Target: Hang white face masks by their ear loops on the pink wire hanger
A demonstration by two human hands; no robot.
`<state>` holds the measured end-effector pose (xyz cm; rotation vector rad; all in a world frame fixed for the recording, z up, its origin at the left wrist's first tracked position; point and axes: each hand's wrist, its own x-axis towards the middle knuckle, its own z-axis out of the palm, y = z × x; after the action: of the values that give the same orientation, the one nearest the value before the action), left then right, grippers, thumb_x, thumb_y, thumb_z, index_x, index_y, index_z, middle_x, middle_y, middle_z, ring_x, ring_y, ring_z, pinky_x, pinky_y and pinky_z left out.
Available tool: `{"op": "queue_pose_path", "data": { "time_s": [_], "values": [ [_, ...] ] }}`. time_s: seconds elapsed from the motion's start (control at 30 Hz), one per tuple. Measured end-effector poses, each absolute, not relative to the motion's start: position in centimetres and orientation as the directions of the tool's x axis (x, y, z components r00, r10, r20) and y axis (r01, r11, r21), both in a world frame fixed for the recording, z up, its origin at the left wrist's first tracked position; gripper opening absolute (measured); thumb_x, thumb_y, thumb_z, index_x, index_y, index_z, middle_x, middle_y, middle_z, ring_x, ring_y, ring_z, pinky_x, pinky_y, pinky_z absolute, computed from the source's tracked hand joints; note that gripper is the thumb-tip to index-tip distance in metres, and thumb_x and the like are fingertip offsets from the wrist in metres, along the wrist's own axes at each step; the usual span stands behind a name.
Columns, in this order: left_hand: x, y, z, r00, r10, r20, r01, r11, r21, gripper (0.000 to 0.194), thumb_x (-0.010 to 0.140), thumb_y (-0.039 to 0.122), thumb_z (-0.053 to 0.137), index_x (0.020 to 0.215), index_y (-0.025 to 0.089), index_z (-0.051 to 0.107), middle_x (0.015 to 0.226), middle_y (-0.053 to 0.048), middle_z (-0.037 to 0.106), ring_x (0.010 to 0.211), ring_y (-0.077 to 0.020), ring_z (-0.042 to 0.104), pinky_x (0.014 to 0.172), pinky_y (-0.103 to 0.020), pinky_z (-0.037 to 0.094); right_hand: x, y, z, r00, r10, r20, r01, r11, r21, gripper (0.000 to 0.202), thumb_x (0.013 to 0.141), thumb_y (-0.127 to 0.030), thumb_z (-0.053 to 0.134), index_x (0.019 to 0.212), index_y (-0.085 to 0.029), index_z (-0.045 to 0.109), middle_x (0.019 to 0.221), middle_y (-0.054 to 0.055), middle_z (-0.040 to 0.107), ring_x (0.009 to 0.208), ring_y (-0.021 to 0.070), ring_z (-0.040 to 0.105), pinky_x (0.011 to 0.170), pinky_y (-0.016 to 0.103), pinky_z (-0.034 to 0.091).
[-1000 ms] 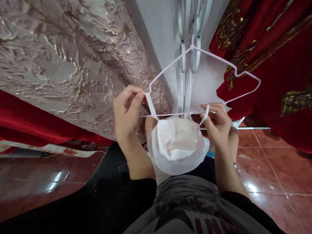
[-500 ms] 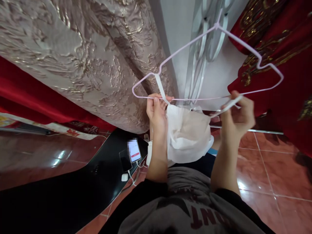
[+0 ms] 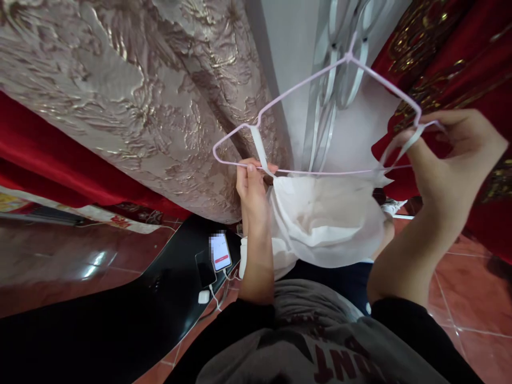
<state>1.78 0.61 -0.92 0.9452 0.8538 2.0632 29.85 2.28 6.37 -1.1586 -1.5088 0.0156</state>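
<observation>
A pale pink clothes hanger [image 3: 303, 85] is held up in front of me. My left hand [image 3: 256, 186] pinches its lower bar near the left end. One strap [image 3: 258, 145] of a white strappy garment [image 3: 324, 218] is looped over the left notch of the hanger. The garment hangs below the bar towards my lap. At the hanger's right shoulder, my right hand [image 3: 452, 144] grips the other strap [image 3: 412, 141], with the thumb in its loop and the fingers behind. That strap lies at the right notch; the fingertips are partly hidden.
Two phones [image 3: 220, 250] on charging cables and a small white case [image 3: 204, 296] lie on a glossy black surface [image 3: 120, 314] at left. A textured beige curtain [image 3: 132, 106] hangs left, a red and gold one [image 3: 444, 48] right. A white metal grille [image 3: 332, 80] stands behind the hanger.
My right hand has moved up and right, bringing its strap from the lower bar to the hanger's right shoulder. The garment has spread wider to the right. My left hand keeps its hold.
</observation>
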Motion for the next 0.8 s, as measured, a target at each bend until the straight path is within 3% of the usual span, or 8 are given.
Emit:
{"op": "queue_pose_path", "data": {
  "time_s": [0.13,0.23,0.3,0.37,0.43,0.63,0.73,0.8],
  "values": [
    [1.3,0.6,-0.5,-0.476,0.821,0.315,-0.370,-0.512,0.775,0.031,0.106,0.052,0.076,0.095,0.025,0.064,0.081,0.000,0.075,0.075,-0.0154,0.070,0.075,-0.027,0.055,26.6,-0.2,7.7,0.121,0.499,0.858,0.731,0.540,-0.417,0.037,0.095,-0.018,0.077,0.129,-0.030,0.082,0.125,0.010,0.077,0.136,0.0336,0.067,0.110,0.052,0.057],
    [0.7,0.7,-0.4,-0.438,0.831,0.342,-0.370,-0.514,0.774,0.033,0.102,0.051,0.080,0.092,0.024,0.065,0.081,0.000,0.077,0.070,-0.0144,0.067,0.075,-0.027,0.057,24.5,-1.6,6.2,0.177,0.372,0.911,0.633,0.666,-0.394,0.034,0.099,-0.020,0.072,0.127,-0.036,0.082,0.119,0.007,0.076,0.125,0.0297,0.069,0.101,0.050,0.060],
    [0.4,0.7,-0.4,-0.414,0.837,0.357,-0.364,-0.512,0.778,0.031,0.103,0.050,0.081,0.092,0.024,0.066,0.083,-0.001,0.079,0.068,-0.0141,0.067,0.076,-0.028,0.058,23.5,-2.2,4.7,0.082,0.586,0.806,0.536,0.656,-0.531,0.029,0.100,-0.023,0.071,0.124,-0.036,0.082,0.102,0.003,0.077,0.093,0.0212,0.070,0.084,0.042,0.059],
    [0.2,0.6,-0.6,-0.412,0.841,0.351,-0.344,-0.501,0.794,0.030,0.104,0.049,0.079,0.093,0.024,0.066,0.086,-0.002,0.081,0.069,-0.0144,0.069,0.078,-0.029,0.059,22.8,-2.7,3.2,-0.058,0.827,0.560,0.487,0.513,-0.707,0.035,0.100,-0.026,0.072,0.133,-0.033,0.079,0.084,-0.002,0.073,0.071,0.0151,0.060,0.069,0.035,0.052],
    [0.2,0.5,-1.0,-0.416,0.848,0.328,-0.324,-0.475,0.818,0.031,0.105,0.051,0.078,0.094,0.024,0.067,0.090,-0.003,0.083,0.071,-0.0152,0.071,0.082,-0.031,0.061,22.4,-3.0,2.0,-0.089,0.923,0.373,0.467,0.370,-0.803,0.043,0.099,-0.029,0.074,0.142,-0.030,0.074,0.069,-0.007,0.063,0.061,0.0129,0.053,0.063,0.032,0.047],
    [-0.7,-1.3,-1.2,-0.256,0.918,0.303,-0.119,-0.341,0.932,0.031,0.107,0.050,0.073,0.101,0.022,0.085,0.103,-0.008,0.087,0.104,-0.0245,0.081,0.102,-0.038,0.061,21.0,-2.2,-0.9,0.179,0.895,0.408,0.283,0.350,-0.893,0.022,0.104,-0.037,0.068,0.123,-0.027,0.074,0.059,-0.010,0.047,0.055,0.0114,0.045,0.059,0.030,0.037],
    [-2.1,-2.9,0.9,-0.102,0.955,0.278,-0.007,-0.280,0.960,0.033,0.107,0.049,0.073,0.097,0.022,0.089,0.101,-0.010,0.086,0.101,-0.0264,0.080,0.098,-0.038,0.062,20.5,-1.1,-1.9,0.213,0.893,0.397,0.244,0.345,-0.906,0.021,0.104,-0.038,0.066,0.121,-0.027,0.071,0.056,-0.012,0.043,0.051,0.0114,0.041,0.057,0.029,0.033],
    [-3.1,-3.5,3.0,-0.056,0.952,0.301,-0.073,-0.305,0.950,0.035,0.104,0.053,0.076,0.100,0.022,0.090,0.098,-0.011,0.086,0.097,-0.0263,0.080,0.089,-0.037,0.064,20.4,-0.7,-2.1,0.194,0.900,0.391,0.241,0.342,-0.908,0.022,0.103,-0.037,0.065,0.123,-0.028,0.070,0.056,-0.012,0.044,0.052,0.0121,0.043,0.057,0.029,0.034]
  ]
}}
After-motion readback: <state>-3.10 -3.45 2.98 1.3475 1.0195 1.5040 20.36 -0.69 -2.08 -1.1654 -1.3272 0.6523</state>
